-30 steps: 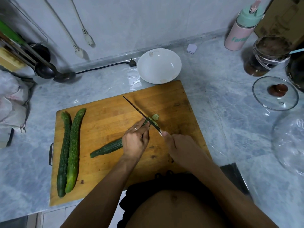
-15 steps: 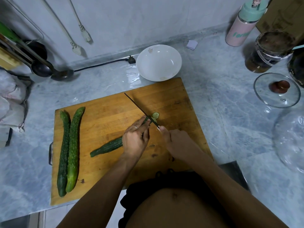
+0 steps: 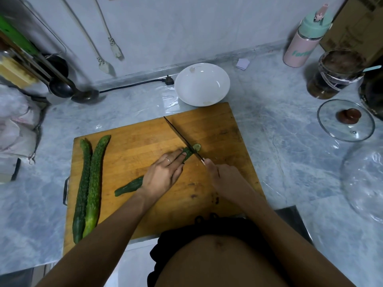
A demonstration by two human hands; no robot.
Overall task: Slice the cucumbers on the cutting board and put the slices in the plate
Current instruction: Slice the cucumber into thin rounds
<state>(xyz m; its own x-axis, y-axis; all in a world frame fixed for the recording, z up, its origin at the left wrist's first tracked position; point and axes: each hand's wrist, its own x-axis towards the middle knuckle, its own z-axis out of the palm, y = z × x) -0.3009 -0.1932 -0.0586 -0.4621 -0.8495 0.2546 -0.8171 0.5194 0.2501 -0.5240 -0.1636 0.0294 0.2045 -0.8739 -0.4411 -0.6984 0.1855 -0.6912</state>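
Left hand [image 3: 160, 176] pressing down on dark green cucumber [image 3: 129, 186] lying diagonally mid rectangular wooden cutting board [image 3: 145, 141], fingers laid nearly straight along it. Right hand [image 3: 222, 177] gripping handle of thin dark-bladed knife [image 3: 180, 136], blade crossing cucumber's far end. One round pale-green slice [image 3: 196, 146] lying just beyond blade. Two whole bumpy green cucumbers [image 3: 89, 187] lying side by side, touching, at board's left edge. Round white plate [image 3: 202, 83] sitting at board's far edge on grey marble counter [image 3: 279, 131], holding no slices.
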